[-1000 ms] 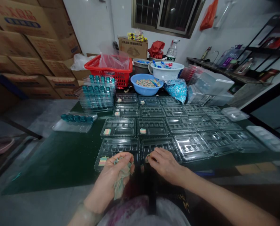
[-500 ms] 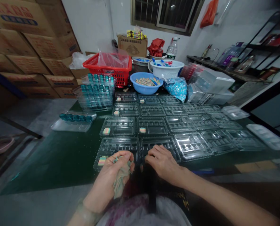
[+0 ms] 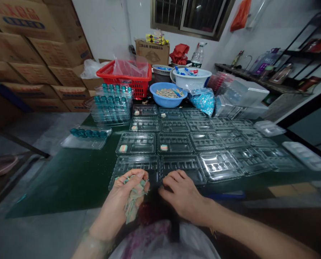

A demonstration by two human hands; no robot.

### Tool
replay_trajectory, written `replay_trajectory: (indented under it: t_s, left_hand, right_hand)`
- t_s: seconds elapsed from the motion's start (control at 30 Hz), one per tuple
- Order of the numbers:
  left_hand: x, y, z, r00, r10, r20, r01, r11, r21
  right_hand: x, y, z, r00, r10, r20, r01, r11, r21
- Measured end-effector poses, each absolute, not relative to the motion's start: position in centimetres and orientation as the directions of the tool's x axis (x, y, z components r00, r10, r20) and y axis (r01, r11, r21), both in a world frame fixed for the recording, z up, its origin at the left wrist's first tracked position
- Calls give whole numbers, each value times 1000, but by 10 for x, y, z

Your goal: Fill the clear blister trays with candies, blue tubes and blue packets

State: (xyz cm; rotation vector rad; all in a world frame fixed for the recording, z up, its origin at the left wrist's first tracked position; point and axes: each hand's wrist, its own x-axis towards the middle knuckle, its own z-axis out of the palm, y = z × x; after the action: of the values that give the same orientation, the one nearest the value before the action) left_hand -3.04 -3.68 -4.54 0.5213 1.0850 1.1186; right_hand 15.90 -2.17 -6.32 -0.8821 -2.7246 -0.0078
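Observation:
My left hand (image 3: 122, 199) is curled shut around a handful of small striped pastel erasers (image 3: 132, 203), held at the near edge of the nearest left clear plastic tray (image 3: 137, 163). My right hand (image 3: 180, 196) rests knuckles up at the near edge of the neighbouring clear tray (image 3: 183, 165), fingers bent down; whatever is under its fingertips is hidden. Rows of clear compartment trays cover the dark green table (image 3: 68, 180). A striped eraser (image 3: 123, 148) lies in the tray one row farther, another eraser (image 3: 164, 147) in the tray beside it.
A blue bowl (image 3: 168, 94) of loose erasers, a white basin (image 3: 190, 78) and a red basket (image 3: 128, 81) stand at the far end. Stacked trays with teal pieces (image 3: 111, 104) sit far left, one such tray (image 3: 87, 137) nearer. Cardboard boxes (image 3: 33, 50) line the left wall.
Both hands drew back toward me to the trays' near edge. The left hand now covers the eraser in the nearest left tray; the right hand shifted left and lower.

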Motion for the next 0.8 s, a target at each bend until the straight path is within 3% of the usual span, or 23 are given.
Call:
replay_trajectory:
  t_s: [0.17, 0.27, 0.43, 0.8]
  left_hand:
    - [-30, -39, -44, 39, 906, -421, -481, 386, 787]
    - [-34, -41, -42, 27, 908, -418, -491, 376, 786]
    - [-42, -41, -38, 39, 898, -439, -506, 397, 766]
    - [-33, -39, -43, 119, 908, -401, -507, 403, 762]
  right_hand:
    - [148, -19, -79, -805, 507, 307, 529, 848, -13]
    - [155, -17, -71, -756, 526, 390, 534, 840, -96]
    - [178, -12, -59, -493, 685, 536, 671, 692, -267]
    - [168, -9, -76, -647, 690, 323, 687, 712, -144]
